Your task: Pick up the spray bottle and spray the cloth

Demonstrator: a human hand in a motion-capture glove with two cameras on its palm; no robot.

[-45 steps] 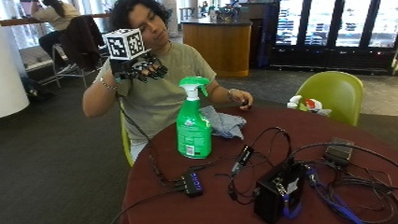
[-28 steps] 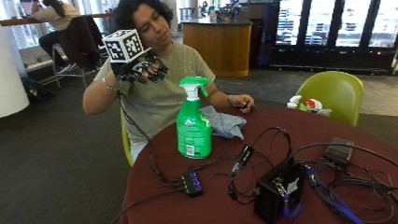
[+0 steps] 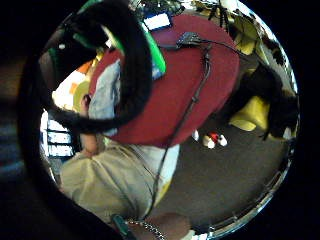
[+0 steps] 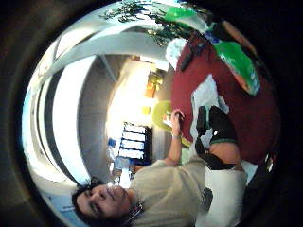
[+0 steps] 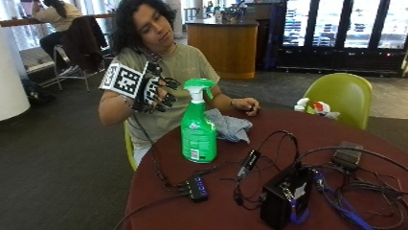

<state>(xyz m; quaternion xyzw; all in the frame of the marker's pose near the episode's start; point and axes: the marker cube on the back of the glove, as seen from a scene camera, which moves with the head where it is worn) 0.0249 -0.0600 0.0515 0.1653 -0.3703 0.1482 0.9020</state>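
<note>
A green spray bottle [image 5: 198,129] with a white trigger head stands upright on the round red table [image 5: 274,122]. Just behind it lies a crumpled grey-blue cloth [image 5: 229,125]. My gloved right hand [image 5: 156,91] hovers in the air beside the bottle's head, a short gap away, with its fingers loosely spread and holding nothing. The person's bare left hand [image 5: 247,105] rests on the table by the cloth. In the little finger side palm view the bottle [image 3: 157,55] and cloth [image 3: 107,95] show on the table [image 3: 190,85]. The thumb side palm view also shows the bottle [image 4: 239,61] and cloth [image 4: 204,94].
A black box [image 5: 287,196] with tangled cables and a small hub [image 5: 196,187] take up the near right of the table. A green chair [image 5: 341,96] stands at the far side, with a small white and red bottle [image 5: 315,106] by it.
My gloved hand has come down from head height and moved closer to the bottle's head. The bottle and cloth have not moved.
</note>
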